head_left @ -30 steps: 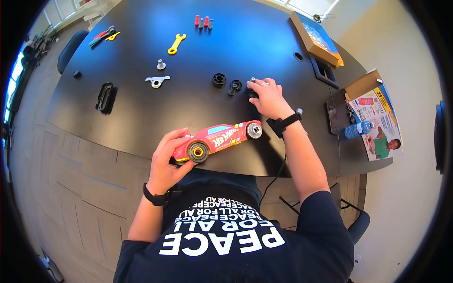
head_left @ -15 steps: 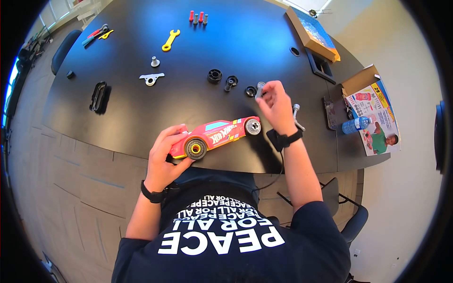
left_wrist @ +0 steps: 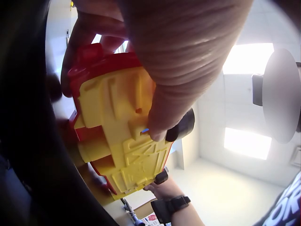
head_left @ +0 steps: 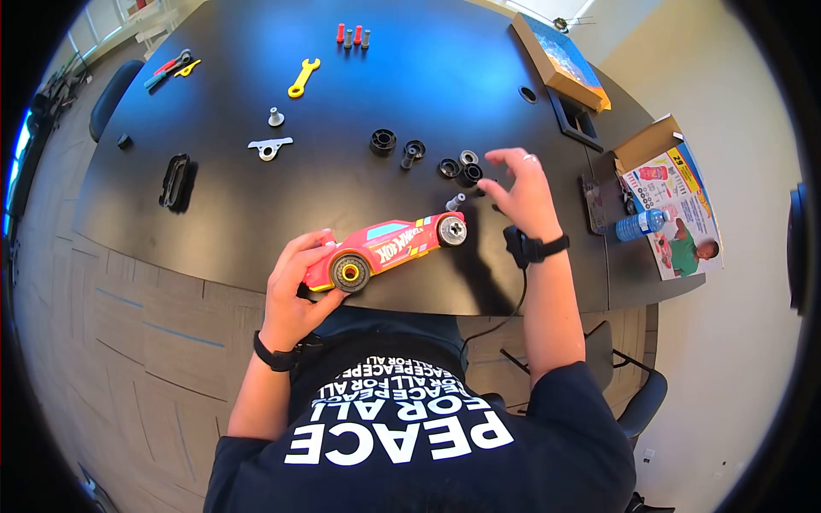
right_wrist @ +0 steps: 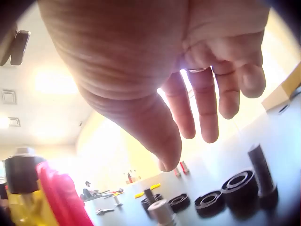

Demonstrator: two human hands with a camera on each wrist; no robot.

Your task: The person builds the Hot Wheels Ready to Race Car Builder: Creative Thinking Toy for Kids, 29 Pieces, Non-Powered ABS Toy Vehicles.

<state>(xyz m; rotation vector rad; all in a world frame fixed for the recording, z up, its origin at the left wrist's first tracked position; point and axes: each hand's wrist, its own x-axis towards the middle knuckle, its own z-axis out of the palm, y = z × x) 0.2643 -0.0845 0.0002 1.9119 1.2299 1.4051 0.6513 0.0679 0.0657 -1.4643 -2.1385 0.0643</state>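
My left hand (head_left: 299,278) grips the rear of a red toy car (head_left: 395,246), with thumb at the near side and fingers over the top. The left wrist view shows the thumb against its yellow underside (left_wrist: 120,122). My right hand (head_left: 526,198) hovers to the right of the car's front, holding nothing, its fingers spread and loosely bent. Just left of it lie black wheels (head_left: 469,175) and a small grey ring-shaped part (head_left: 469,157). A grey bolt (head_left: 455,202) stands by the car's front wheel (head_left: 452,230).
Farther left on the table lie another black wheel (head_left: 383,141), a grey winged part (head_left: 269,149) and a black frame-like part (head_left: 175,182). A yellow wrench (head_left: 304,79) and several red and grey bolts (head_left: 353,37) are beyond. A water bottle (head_left: 641,225) and printed box (head_left: 676,197) stand at right.
My right hand has drawn back to the right from the wheels, its fingers spreading apart. A grey bolt now shows by the car's front. The left hand keeps its hold on the car.
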